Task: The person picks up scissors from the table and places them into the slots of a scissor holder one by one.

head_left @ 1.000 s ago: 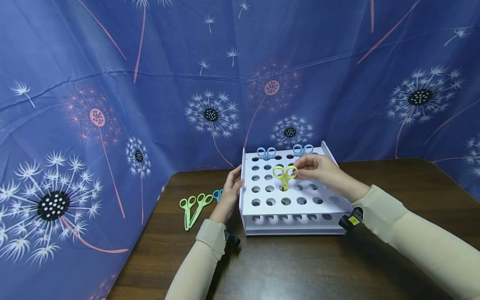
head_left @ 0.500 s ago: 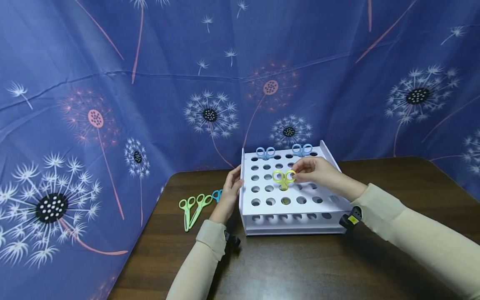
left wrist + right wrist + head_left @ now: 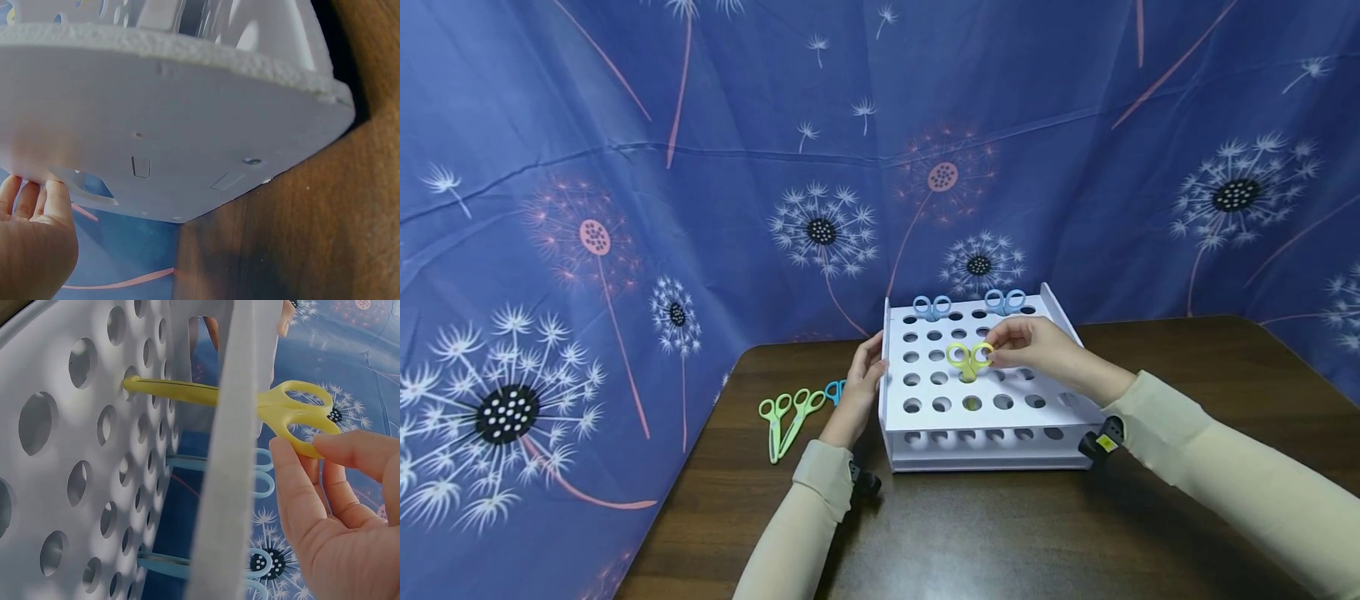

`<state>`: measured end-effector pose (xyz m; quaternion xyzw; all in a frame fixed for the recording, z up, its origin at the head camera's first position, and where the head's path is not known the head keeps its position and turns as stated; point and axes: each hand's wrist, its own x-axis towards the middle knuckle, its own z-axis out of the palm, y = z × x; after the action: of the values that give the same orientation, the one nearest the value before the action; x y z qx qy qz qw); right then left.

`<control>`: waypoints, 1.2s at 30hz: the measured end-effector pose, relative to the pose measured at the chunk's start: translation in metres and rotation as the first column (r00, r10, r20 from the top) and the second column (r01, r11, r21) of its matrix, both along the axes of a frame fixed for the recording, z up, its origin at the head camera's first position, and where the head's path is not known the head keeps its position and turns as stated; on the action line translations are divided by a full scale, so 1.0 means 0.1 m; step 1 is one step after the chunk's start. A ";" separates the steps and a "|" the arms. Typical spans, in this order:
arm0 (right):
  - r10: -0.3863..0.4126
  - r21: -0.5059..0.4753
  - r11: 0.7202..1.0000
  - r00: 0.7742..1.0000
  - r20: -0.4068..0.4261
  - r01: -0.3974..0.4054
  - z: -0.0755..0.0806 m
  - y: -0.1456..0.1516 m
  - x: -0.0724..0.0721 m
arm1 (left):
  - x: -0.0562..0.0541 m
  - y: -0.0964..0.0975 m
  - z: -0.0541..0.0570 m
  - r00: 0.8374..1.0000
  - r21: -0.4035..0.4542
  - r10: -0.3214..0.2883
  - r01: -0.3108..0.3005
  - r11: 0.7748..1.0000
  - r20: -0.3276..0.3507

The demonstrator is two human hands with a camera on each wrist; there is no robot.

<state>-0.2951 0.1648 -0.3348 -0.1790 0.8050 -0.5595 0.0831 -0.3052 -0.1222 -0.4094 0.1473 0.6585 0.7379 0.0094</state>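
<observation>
A white rack (image 3: 985,463) with two levels of round holes stands on the table. My right hand (image 3: 1043,348) pinches one handle loop of yellow scissors (image 3: 967,371) between thumb and fingers. The scissors point downward through the top level; in the right wrist view the blade tip (image 3: 132,383) sits at a hole in the lower level. My left hand (image 3: 856,385) rests against the rack's left side panel (image 3: 94,112), fingertips beside its cut-out. Two pairs of light blue scissors (image 3: 932,307) stand in the back row, handles up.
Left of the rack, two pairs of green scissors (image 3: 790,417) lie on the dark wooden table (image 3: 970,533). Blue scissors (image 3: 833,392) lie partly hidden behind my left hand. A blue cloth with dandelion prints (image 3: 737,208) hangs behind the table.
The yellow scissors have sunk lower into the rack, and my right hand has come down slightly with them. My left hand keeps its place on the side panel.
</observation>
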 end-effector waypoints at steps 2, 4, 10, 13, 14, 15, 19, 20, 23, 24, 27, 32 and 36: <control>-0.001 0.028 1.000 1.000 -0.009 0.002 -0.01 0.01 0.00 | 0.05 0.00 0.05 1.000 -0.017 0.004 -0.004 1.000 0.000; 0.002 0.060 0.998 1.000 -0.026 0.000 -0.01 0.01 -0.01 | 0.09 0.01 0.10 1.000 -0.027 0.009 -0.009 1.000 0.000; 0.025 0.103 0.994 0.998 -0.052 -0.020 -0.02 0.02 -0.01 | 0.11 0.02 0.12 1.000 -0.016 -0.003 0.003 1.000 -0.001; 0.031 0.113 0.993 0.999 -0.043 -0.026 -0.01 0.01 0.00 | 0.11 0.01 0.11 1.000 -0.016 -0.002 0.002 1.000 0.003; 0.032 0.114 0.993 0.999 -0.039 -0.027 -0.01 0.01 0.00 | 0.10 0.01 0.10 1.000 -0.017 -0.001 0.001 1.000 0.005; 0.032 0.116 0.993 0.999 -0.036 -0.027 -0.01 0.00 0.00 | 0.10 0.01 0.10 1.000 -0.018 0.001 0.000 1.000 0.006; 0.028 0.111 0.994 0.999 -0.032 -0.024 -0.01 0.00 0.00 | 0.10 0.01 0.09 1.000 -0.022 0.001 -0.001 1.000 0.010; 0.025 0.110 0.994 0.999 -0.037 -0.021 -0.01 0.00 0.00 | 0.10 0.01 0.09 1.000 -0.021 0.002 -0.002 1.000 0.012; 0.011 0.100 0.995 0.999 -0.040 -0.007 0.00 0.00 0.01 | 0.10 0.01 0.10 1.000 -0.020 0.002 -0.001 1.000 0.019; 0.008 0.099 0.995 0.999 -0.042 -0.004 0.00 0.00 0.01 | 0.11 0.01 0.10 1.000 -0.020 0.003 -0.002 1.000 0.022; 0.010 0.098 0.995 0.999 -0.050 -0.005 0.01 0.00 0.01 | 0.11 0.01 0.10 1.000 -0.022 0.003 -0.002 1.000 0.027; 0.020 0.139 0.990 0.995 -0.098 -0.006 0.04 0.00 0.01 | 0.12 0.01 0.11 1.000 -0.020 0.006 -0.006 1.000 0.024; 0.004 0.181 0.983 0.991 -0.137 0.021 0.10 0.03 0.02 | 0.12 0.02 0.11 1.000 -0.026 0.002 -0.002 1.000 0.021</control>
<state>-0.2933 0.1683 -0.3247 -0.2050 0.8572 -0.4706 0.0414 -0.2931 -0.1203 -0.3985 0.1389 0.6682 0.7307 0.0174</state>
